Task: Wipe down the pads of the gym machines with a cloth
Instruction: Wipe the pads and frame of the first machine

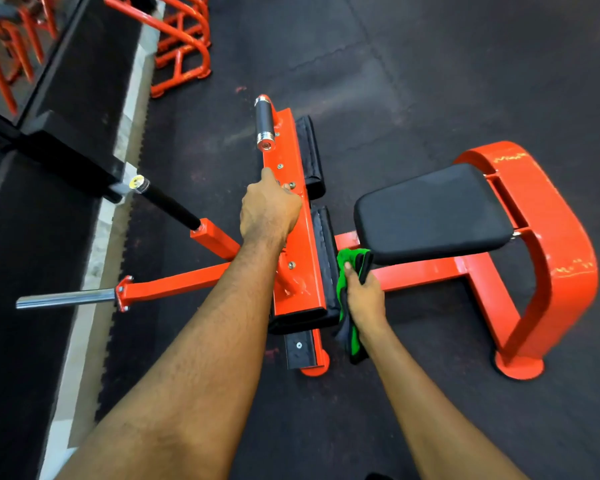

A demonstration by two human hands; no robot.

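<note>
Forearms (194,358) fill the bottom of my view, both reaching forward and down. My left hand (269,209) sits on top of the orange crossbar (302,244), with its fingers curled over the edge to steady it. My right hand (364,299), on the seat side of that crossbar, is closed round the green cloth (347,268). The cloth is bunched against the face of the near knee pad (324,247) fixed along the crossbar.

I judge the step in hand to be wiping this near pad. The far knee pad (310,150), farther along the crossbar, and the seat pad (430,213), just past the cloth from it, probably come later. Next I'd drag the cloth along the pad's face with flat, even pressure, then move up the crossbar.
</note>
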